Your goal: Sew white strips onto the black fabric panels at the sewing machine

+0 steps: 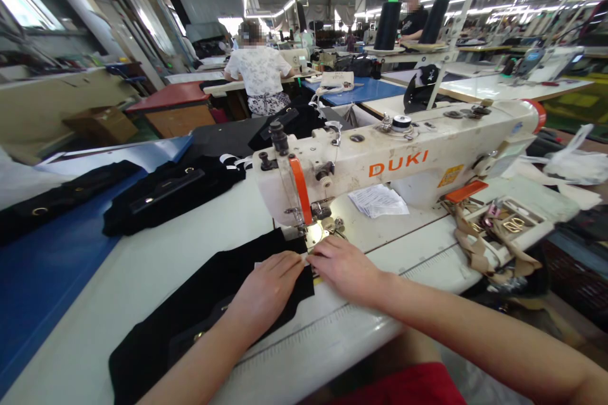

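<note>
Just in front of the sewing machine's needle area, both my hands are close together over a black fabric piece. My left hand rests on the fabric, its fingers together and their tips at a small white label. From the other side, my right hand pinches at the same label with bent fingers. Most of the label is hidden by the fingertips. Near my left wrist a brass-coloured metal fitting shows on the fabric. The machine has a lit needle area and an orange lever.
Printed white labels lie stacked under the machine arm. A tray at the right holds metal rings and tan straps. Black pieces with fittings lie at the left. Thread cones stand behind; a co-worker sits ahead.
</note>
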Demonstrator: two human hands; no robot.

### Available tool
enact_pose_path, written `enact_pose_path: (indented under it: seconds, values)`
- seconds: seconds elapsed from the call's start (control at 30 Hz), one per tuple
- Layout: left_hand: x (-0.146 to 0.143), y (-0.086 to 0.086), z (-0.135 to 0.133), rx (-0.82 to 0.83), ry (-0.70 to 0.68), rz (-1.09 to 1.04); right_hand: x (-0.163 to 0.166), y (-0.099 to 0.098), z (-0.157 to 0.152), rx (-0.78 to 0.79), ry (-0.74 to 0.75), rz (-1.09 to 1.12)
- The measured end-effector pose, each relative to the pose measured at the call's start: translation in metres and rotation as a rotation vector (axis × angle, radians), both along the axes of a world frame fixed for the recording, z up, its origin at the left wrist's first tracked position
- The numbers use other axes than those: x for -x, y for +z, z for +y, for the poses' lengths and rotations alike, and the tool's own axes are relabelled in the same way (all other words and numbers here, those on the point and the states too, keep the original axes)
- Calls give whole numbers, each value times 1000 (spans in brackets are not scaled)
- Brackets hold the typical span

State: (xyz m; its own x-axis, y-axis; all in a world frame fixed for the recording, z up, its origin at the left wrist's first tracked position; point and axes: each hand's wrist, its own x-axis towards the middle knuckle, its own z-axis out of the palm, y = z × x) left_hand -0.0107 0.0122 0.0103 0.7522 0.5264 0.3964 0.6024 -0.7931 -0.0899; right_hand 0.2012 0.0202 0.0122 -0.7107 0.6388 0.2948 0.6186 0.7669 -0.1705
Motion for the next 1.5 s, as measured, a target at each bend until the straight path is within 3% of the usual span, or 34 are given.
enact_pose_path:
  seconds: [0.17, 0.3, 0.87, 1.2, 1.5]
  values:
    - [0, -1, -12, 99, 137, -32, 2, -4, 7, -29, 26, -63]
    - [-2, -4, -8, 131, 189, -44, 3, -1, 17, -51, 39, -84]
    - [-6, -6, 23, 137, 160, -82, 2, -3, 32, -105, -6, -65]
    - [-6, -6, 24, 178, 139, -100, 3, -2, 32, -93, -23, -41]
    - [-5, -5, 21, 119, 124, -67, 3, -6, 31, -91, -11, -48]
